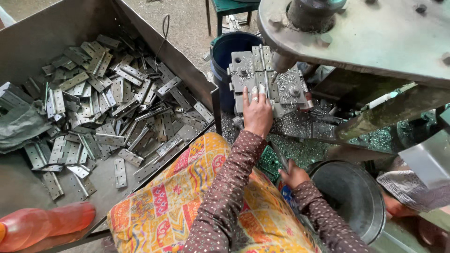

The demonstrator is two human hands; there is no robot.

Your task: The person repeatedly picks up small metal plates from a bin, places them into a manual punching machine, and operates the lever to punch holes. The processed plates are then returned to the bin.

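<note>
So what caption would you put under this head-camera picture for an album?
Left hand presses a metal hinge on a drill-press jig, right hand grips a lever, beside a bin of hinges.

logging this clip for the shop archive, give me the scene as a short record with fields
setting: metal workshop, seen from a head camera looking down
left hand: the left hand lies flat on a grey metal hinge on the press jig, fingers spread
right hand: the right hand is closed around a thin dark lever low by the lap
machine: grey steel press arm overhead
stock: large steel bin on the left, full of loose silver hinges
other: blue plastic bucket behind the jig; round grey metal tub lower right
</note>
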